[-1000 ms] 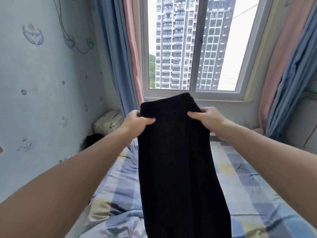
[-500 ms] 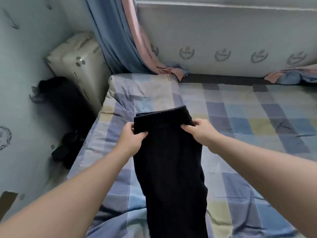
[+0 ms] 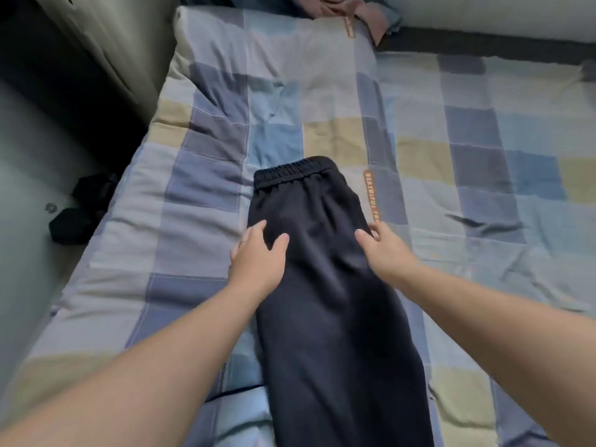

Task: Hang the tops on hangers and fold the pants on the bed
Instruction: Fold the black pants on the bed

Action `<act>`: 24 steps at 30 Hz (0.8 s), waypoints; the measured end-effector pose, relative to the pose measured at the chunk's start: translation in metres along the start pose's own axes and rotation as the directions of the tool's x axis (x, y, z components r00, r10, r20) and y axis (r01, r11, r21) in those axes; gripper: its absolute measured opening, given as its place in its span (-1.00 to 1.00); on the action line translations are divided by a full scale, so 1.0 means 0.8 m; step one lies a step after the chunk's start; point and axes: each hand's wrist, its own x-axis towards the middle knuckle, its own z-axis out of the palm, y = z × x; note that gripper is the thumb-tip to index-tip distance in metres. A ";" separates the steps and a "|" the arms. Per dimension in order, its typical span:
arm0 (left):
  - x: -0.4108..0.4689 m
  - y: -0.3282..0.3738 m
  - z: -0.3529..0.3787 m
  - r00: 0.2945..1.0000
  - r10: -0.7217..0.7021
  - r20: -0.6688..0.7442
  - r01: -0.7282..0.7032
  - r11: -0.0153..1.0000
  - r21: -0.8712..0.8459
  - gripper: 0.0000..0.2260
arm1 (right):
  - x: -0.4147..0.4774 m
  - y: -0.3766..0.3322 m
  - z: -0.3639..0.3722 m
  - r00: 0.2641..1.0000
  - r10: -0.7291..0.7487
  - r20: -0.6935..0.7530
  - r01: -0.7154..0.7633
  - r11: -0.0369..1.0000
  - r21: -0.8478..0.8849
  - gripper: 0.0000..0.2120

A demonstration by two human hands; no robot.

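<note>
You've got one pair of dark pants (image 3: pixel 322 285) on one checked quilt (image 3: pixel 206 188). Two hands sit at the pants' edges: left hand (image 3: pixel 258 256), right hand (image 3: pixel 385 250). Two orange tags (near tag (image 3: pixel 371 195) just right of the pants, far tag (image 3: pixel 349 27) well beyond them).

I can only half-read the orange printed strip (image 3: pixel 371 195) on the blue-and-yellow checked bed cover (image 3: pixel 483 140): roughly "BEAUTIFUL", the rest blurred

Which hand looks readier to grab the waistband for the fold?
Left, likely: the left hand lies open on the pants, close below the waistband corner; the right hand sits at the other edge, farther from it.
</note>
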 end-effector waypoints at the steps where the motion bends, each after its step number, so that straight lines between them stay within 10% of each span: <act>1: -0.017 -0.011 0.010 1.000 -0.010 0.025 0.010 1.000 0.005 -0.46 | -0.010 0.013 0.004 1.000 0.002 0.027 -0.002 1.000 0.000 -0.45; 10: -0.198 -0.065 0.064 0.994 0.022 0.104 -0.019 0.999 -0.030 -0.51 | -0.120 0.121 0.005 0.985 0.100 0.139 -0.101 0.995 0.002 -0.45; 24: -0.551 -0.237 0.177 0.915 -0.362 0.179 0.378 0.923 -0.066 -0.47 | -0.360 0.384 0.042 0.931 0.267 0.248 -0.286 0.957 0.047 -0.47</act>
